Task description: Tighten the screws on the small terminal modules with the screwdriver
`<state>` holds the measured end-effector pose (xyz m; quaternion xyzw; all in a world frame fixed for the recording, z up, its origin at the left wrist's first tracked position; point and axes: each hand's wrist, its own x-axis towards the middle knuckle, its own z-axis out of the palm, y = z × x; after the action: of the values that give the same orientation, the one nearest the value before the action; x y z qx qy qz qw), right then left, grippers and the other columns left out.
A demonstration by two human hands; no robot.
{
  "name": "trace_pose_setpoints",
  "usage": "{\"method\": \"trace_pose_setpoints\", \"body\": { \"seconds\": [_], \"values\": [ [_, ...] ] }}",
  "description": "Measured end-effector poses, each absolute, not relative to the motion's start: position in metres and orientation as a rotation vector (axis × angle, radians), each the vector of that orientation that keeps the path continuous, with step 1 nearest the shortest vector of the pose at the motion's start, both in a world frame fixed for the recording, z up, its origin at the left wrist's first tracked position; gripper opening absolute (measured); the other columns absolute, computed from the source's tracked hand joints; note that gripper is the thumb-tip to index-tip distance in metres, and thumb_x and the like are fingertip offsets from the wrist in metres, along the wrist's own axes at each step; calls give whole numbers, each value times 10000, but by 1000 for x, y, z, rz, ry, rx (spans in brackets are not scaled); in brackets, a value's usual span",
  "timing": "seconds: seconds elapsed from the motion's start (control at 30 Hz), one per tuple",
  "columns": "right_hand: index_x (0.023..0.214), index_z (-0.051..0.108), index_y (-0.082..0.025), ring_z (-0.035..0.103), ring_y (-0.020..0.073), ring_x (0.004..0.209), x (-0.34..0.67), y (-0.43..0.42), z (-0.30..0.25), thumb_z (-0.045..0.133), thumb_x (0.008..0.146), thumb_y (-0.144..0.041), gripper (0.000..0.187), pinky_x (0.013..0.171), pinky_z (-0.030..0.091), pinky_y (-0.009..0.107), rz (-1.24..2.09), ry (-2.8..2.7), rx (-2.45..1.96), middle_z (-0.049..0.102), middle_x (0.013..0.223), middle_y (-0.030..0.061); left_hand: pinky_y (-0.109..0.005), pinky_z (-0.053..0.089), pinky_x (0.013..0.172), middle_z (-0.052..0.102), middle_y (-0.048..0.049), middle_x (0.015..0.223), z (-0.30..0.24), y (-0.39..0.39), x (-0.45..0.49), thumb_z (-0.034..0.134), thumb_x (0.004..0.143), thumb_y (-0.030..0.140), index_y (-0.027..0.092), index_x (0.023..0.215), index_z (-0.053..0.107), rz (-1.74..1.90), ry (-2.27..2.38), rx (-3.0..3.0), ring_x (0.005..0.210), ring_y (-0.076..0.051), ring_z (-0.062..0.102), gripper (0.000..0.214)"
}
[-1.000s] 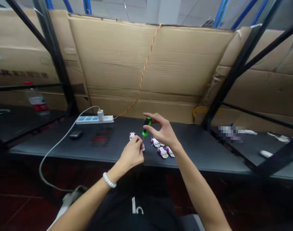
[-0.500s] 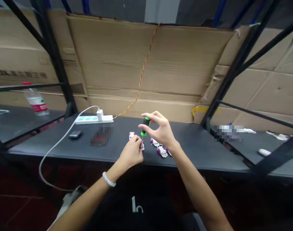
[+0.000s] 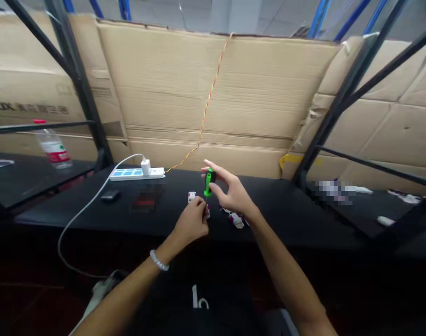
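Note:
My right hand (image 3: 231,190) is closed around the green and black handle of a screwdriver (image 3: 209,182), held upright with its shaft pointing down. The tip disappears behind the fingers of my left hand (image 3: 192,219). Those fingers pinch a small white and purple part (image 3: 208,212), mostly hidden by the hand, at the table's surface. Just beyond the left fingers lies a similar white and purple part (image 3: 191,196). More such parts (image 3: 236,220) lie under and beside my right wrist.
A white power strip (image 3: 129,174) with a plugged-in charger and cable lies at the back left of the black table (image 3: 290,219). A small dark box (image 3: 110,196) sits before it. Cardboard (image 3: 206,93) walls the back; a water bottle (image 3: 55,147) stands left.
My right thumb and fingers have shifted around the screwdriver handle, which has turned to show more green. My left hand stays in place. The picture has become brighter at the back.

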<state>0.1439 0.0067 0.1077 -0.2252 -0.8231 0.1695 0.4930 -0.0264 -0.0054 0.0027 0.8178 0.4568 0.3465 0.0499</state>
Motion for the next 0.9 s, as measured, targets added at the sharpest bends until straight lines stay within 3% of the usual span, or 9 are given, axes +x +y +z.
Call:
{"method": "trace_pose_setpoints", "body": {
  "seconds": [0.17,0.37,0.47,0.57,0.77,0.9],
  "values": [
    [1336,728,-263,672,217,953,146,7,112,762,924,-290,414,921,608,408,339,-1986,-623,721,1103,61,-433,587,932,597,-99,1030,2,-4,-27,584,782,14,209,834,572,1042,1407,2497,986,-269,629,203],
    [1573,551,-297,706,259,1234,147,5,109,618,1013,-299,564,1084,583,464,602,-2023,-503,680,1433,112,-434,583,926,607,-98,1013,1,-4,-26,591,780,19,205,842,585,1081,1376,2485,959,-268,625,196],
    [1462,663,-277,740,245,1091,145,9,107,698,979,-326,487,1015,613,436,578,-1973,-526,753,1252,89,-422,575,917,602,-93,1007,1,-3,-27,590,776,13,207,825,569,1091,1365,2479,959,-262,623,202],
    [1319,756,-251,689,215,921,142,10,109,790,917,-323,409,904,625,404,381,-1941,-592,738,1081,66,-413,569,886,598,-84,992,2,-3,-27,578,757,-5,212,808,550,1091,1345,2465,944,-257,615,225],
    [1553,589,-291,704,252,1233,143,5,105,614,1027,-318,528,1085,592,457,640,-1990,-438,677,1417,111,-412,566,884,592,-77,995,2,-3,-28,584,770,11,211,820,552,1114,1321,2448,934,-253,610,208],
    [1408,707,-284,730,233,1029,145,11,101,720,971,-363,445,983,628,433,574,-1906,-527,761,1206,80,-401,568,882,596,-75,997,3,-3,-28,580,773,14,215,807,546,1136,1273,2437,941,-251,616,206]
  ]
}}
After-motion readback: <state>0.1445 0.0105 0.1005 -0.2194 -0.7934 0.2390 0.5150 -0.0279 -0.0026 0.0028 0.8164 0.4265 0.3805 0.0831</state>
